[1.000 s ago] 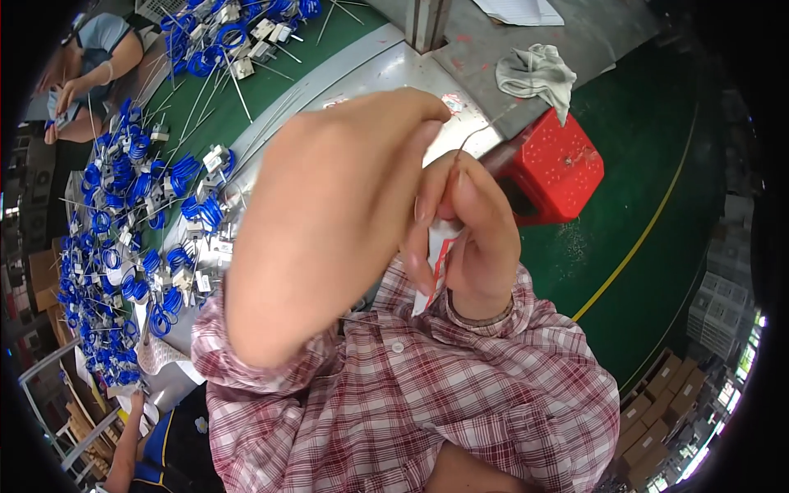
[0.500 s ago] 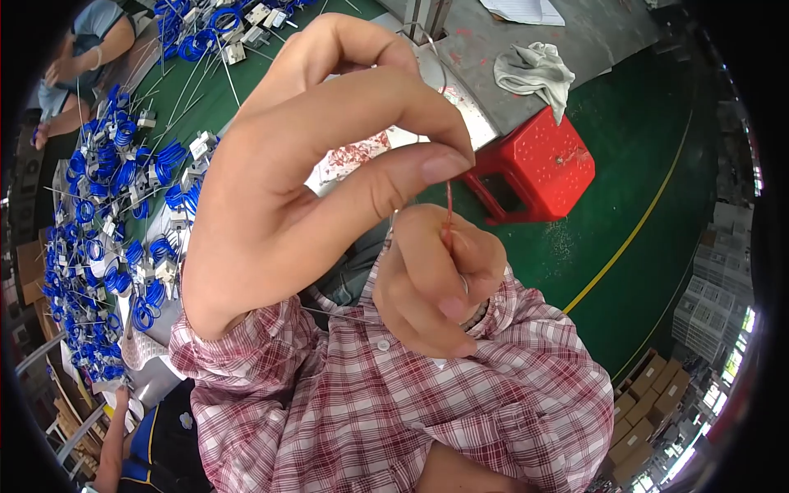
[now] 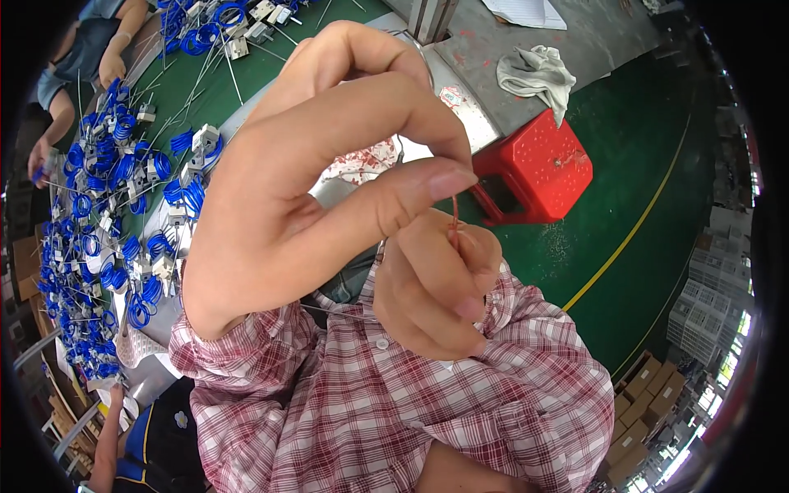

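A thin red strand (image 3: 455,212) runs down from the pinched thumb and forefinger of my left hand (image 3: 288,189) to the fingers of my right hand (image 3: 436,283). My left hand is large in the middle of the view, its finger and thumb closed in a ring. Lower and to the right, my right hand has its fingers curled in and pressed together round the strand's lower end. Whether the strand is wire or thread I cannot make out. A thin grey wire (image 3: 333,311) crosses in front of the plaid shirt towards my right hand; its ends are hidden.
Blue coiled tubes with white blocks (image 3: 123,172) crowd the green worktop at left. Red scraps (image 3: 362,160) lie on a pale surface behind my hands. A red stool (image 3: 551,168) and a grey cloth (image 3: 538,76) are at right. Co-workers' arms (image 3: 115,57) show at the left edge.
Both hands stay nearly in place, with only a small shift. The thin wire loop that arched above my left fingers has dropped lower. At upper left, a co-worker's hands have moved towards the coils.
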Motion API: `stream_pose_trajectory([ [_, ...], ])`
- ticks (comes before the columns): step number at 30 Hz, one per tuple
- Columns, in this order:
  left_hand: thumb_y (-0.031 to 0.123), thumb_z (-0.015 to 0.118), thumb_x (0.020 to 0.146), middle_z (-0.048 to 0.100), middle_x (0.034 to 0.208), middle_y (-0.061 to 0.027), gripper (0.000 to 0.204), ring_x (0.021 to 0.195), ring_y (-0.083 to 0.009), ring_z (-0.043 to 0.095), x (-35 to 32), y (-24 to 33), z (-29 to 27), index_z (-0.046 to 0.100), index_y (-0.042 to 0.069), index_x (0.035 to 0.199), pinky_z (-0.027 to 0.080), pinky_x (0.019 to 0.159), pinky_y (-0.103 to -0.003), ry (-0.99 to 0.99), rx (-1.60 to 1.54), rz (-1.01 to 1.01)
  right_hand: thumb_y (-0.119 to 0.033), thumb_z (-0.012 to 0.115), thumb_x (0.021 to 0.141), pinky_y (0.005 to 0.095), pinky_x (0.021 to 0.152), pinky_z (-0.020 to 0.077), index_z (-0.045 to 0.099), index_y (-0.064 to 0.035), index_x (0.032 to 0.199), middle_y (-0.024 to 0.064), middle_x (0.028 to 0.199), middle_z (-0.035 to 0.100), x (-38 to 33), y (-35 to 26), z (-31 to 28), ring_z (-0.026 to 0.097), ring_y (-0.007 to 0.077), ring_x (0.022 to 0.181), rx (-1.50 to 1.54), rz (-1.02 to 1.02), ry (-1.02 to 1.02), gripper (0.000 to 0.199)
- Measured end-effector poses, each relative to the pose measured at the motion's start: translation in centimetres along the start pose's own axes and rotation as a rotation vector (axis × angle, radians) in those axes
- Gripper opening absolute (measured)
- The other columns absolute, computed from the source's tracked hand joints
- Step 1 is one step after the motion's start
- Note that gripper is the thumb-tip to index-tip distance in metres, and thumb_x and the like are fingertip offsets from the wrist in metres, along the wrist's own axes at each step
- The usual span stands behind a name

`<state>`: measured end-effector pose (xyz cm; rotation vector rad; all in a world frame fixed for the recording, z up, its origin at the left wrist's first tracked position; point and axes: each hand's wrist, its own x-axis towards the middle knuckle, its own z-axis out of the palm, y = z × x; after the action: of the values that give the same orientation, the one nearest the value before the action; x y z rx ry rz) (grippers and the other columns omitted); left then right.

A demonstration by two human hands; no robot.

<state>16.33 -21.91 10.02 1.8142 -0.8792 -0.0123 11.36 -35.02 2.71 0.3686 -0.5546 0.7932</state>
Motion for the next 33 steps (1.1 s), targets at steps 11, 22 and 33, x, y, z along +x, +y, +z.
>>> stream_pose_trajectory([
  [11, 0.015, 0.054, 0.084, 0.049, 0.098, -0.0148, 0.030, 0.079, -0.0153, 0.043, -2.8, 0.6, 0.5, 0.047, -0.005, 0.104, 0.037, 0.072, -0.027, 0.294, -0.021, 0.045, -0.023, 0.035, 0.097, 0.0244, 0.031, 0.0339, 0.037, 0.0048, 0.103, 0.0160, 0.054, 0.052, -0.5, -0.5, -0.1, 0.044, 0.0144, 0.033, -0.275, -0.040, 0.083, 0.028],
  [22, 0.013, 0.052, 0.087, 0.049, 0.102, -0.0193, 0.031, 0.082, -0.0194, 0.049, -11.7, 2.8, -2.3, 0.046, -0.006, 0.110, 0.041, 0.073, -0.031, 0.705, 0.116, -0.216, -0.015, 0.040, 0.095, 0.0214, 0.045, 0.0383, 0.049, 0.0014, 0.104, 0.0098, 0.073, 0.060, 0.1, -17.2, 1.5, 0.051, 0.0097, 0.048, -2.257, -0.657, 0.918, 0.021],
  [33, -0.001, 0.052, 0.085, 0.058, 0.100, -0.0118, 0.016, 0.092, -0.0186, 0.055, -17.5, -0.4, -3.8, 0.055, -0.003, 0.101, 0.043, 0.079, -0.029, 0.822, 0.498, -0.572, -0.027, 0.053, 0.085, 0.0442, 0.086, 0.0431, 0.043, 0.0039, 0.122, 0.0277, 0.102, 0.059, -1.4, -29.7, -9.4, 0.055, 0.0455, 0.095, -3.273, 0.040, 0.942, 0.049],
])
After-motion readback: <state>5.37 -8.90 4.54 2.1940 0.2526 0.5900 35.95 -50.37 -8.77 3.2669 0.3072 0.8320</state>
